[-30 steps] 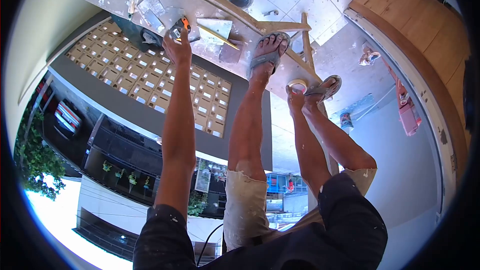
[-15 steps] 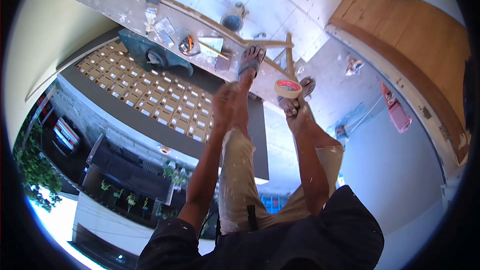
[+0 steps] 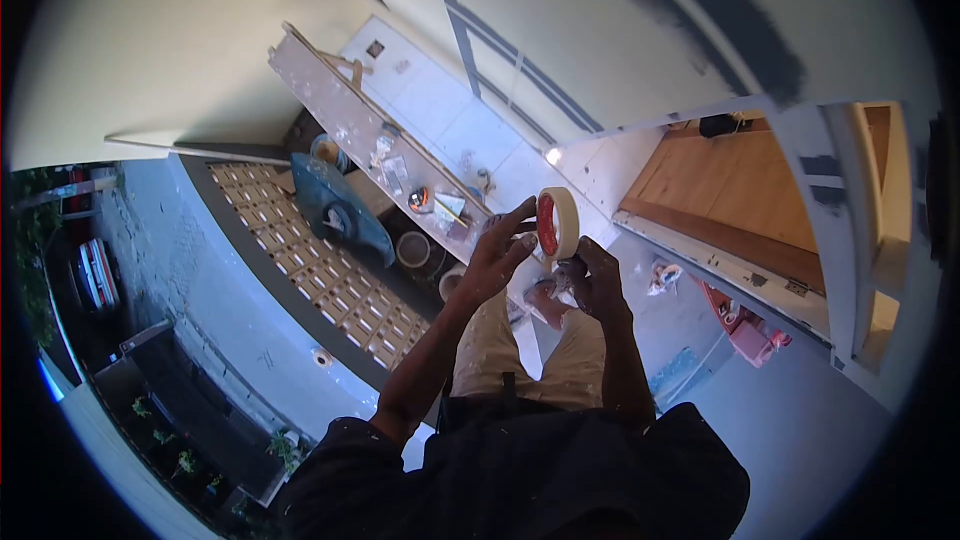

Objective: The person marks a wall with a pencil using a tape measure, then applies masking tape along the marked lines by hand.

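Note:
A roll of cream masking tape (image 3: pixel 566 224) with a red inner core is raised in front of my body, between my two hands. My left hand (image 3: pixel 498 256) is at the roll's left side, thumb and fingers spread apart with the fingertips close to its edge. My right hand (image 3: pixel 592 280) is below and right of the roll, its fingers bent and closed near the lower edge; what they pinch there is too small to make out. Below the hands is a paint-spattered plank (image 3: pixel 330 100) carrying an orange and black tape measure (image 3: pixel 419 200) and a pale pad (image 3: pixel 450 206).
A teal tub (image 3: pixel 345 205) and a bucket (image 3: pixel 413 249) lie left of the plank, beside a perforated block screen (image 3: pixel 300 265). A wooden door panel (image 3: pixel 730 190) is at right, with a pink-red object (image 3: pixel 745 332) below it. A drop to the street shows at left.
The tape roll has been raised and turned on edge. My left hand has come over to it from the left. My head view has shifted, showing more of the walls.

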